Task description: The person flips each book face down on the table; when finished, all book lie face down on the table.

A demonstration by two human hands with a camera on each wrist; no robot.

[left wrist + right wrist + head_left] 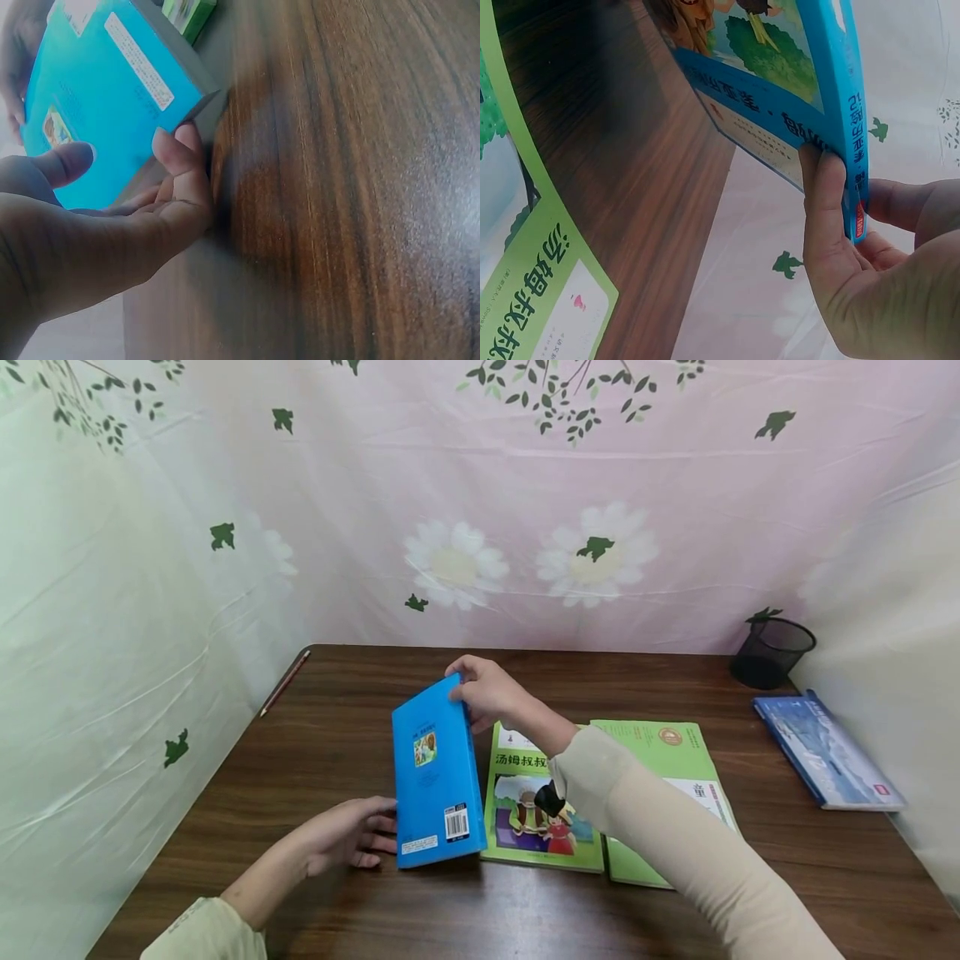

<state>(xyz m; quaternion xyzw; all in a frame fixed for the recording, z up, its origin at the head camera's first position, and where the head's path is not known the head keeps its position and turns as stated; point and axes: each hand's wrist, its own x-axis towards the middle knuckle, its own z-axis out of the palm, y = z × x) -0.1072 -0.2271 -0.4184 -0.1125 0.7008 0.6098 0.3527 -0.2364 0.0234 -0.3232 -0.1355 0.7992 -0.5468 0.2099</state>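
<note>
We have R hand [489,690] fingers clamped on blue storybook [437,781], prob. to tilt it, L hand [348,832] fingers apart at edge, prob. steadying.

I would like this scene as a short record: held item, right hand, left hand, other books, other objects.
held item: blue book, tilted, back cover facing the head camera
right hand: pinches its upper right corner
left hand: by its lower left edge, contact unclear
other books: green book, second green book beside it, blue-and-white book farther right
other objects: pencil, black cup
</note>
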